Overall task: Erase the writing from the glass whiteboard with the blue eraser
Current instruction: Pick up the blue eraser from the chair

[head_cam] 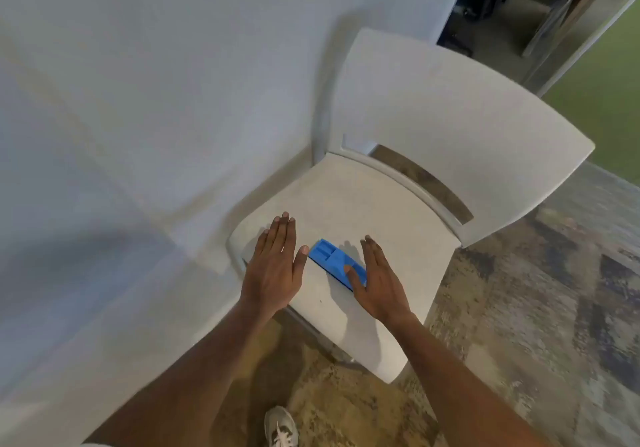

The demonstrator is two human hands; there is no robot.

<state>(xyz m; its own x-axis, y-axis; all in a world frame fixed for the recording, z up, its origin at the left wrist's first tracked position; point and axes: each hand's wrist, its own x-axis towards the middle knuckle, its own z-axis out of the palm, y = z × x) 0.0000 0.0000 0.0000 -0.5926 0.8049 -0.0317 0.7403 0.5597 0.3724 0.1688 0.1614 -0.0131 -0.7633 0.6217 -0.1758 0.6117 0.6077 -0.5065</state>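
A blue eraser (pixel 330 259) lies flat on the seat of a white chair (pixel 349 204), near the seat's front left corner. My left hand (pixel 275 266) hovers flat just left of the eraser, fingers straight and together, thumb out beside the eraser's near end. My right hand (pixel 375 280) is flat on the eraser's right side, and its thumb lies over the eraser's right end. Neither hand grips anything. The pale surface (pixel 138 100) on the left fills much of the view; no writing shows on it here.
The chair's backrest (pixel 450 128) rises at the right. Patterned carpet (pixel 536 308) covers the floor. My shoe (pixel 281 427) shows at the bottom. A dark doorway (pixel 502 6) opens at the top right, next to a green wall (pixel 609 76).
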